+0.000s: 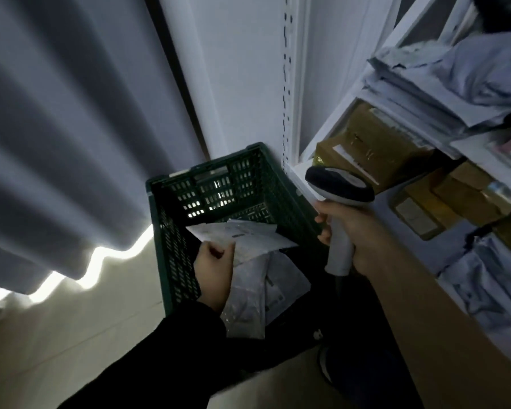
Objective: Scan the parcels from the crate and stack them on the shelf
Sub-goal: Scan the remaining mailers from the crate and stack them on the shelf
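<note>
A grey curtain (71,128) fills the left above a pale floor (71,335). The white shelf (303,69) on the right carries grey mailers (455,69) and brown boxes (366,137). Between them stands the green crate (160,231). Over it the left hand (214,273) pinches a white parcel (257,240). The right hand (363,234) is wrapped round the scanner (340,187).

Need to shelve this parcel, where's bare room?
Crowded: grey plastic mailer bags above, brown cardboard boxes below. A narrow bare strip seems left between boxes and the white perforated upright. Also bare: pale floor left of the green plastic crate.
</note>
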